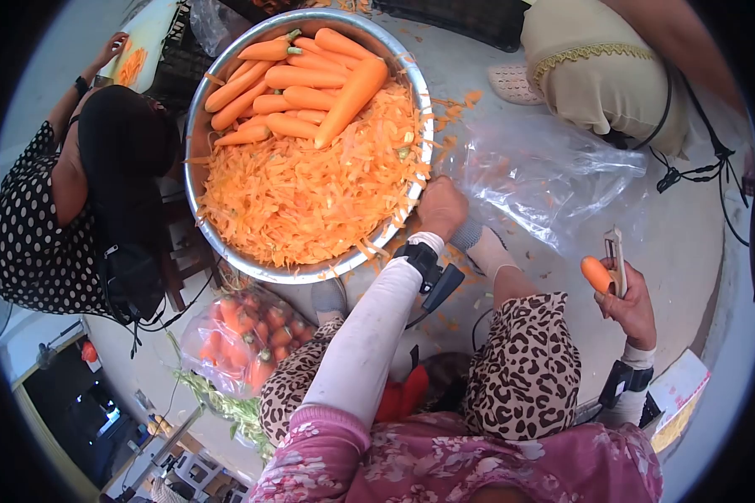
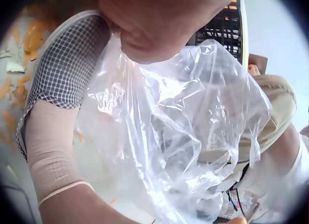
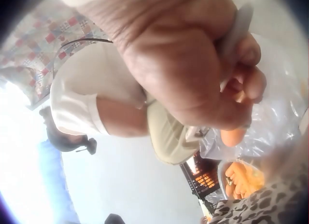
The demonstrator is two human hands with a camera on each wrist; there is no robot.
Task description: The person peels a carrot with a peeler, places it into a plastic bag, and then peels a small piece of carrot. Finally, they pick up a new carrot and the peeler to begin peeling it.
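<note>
Beside the rim of a large metal basin, my left hand has its fingers curled down at a clear plastic bag. In the left wrist view, the bag gathers to a point under that hand; the fingertips are hidden. Out to the right, my right hand grips a peeler and a short orange carrot together. The right wrist view shows the carrot's end poking out below the curled fingers of the hand. Peeled carrots lie on shredded peelings in the basin.
A clear bag of carrots sits by my left leg, beside green leaves. One person sits at the left, another at the upper right. Black cables hang at the right. Peel scraps litter the floor.
</note>
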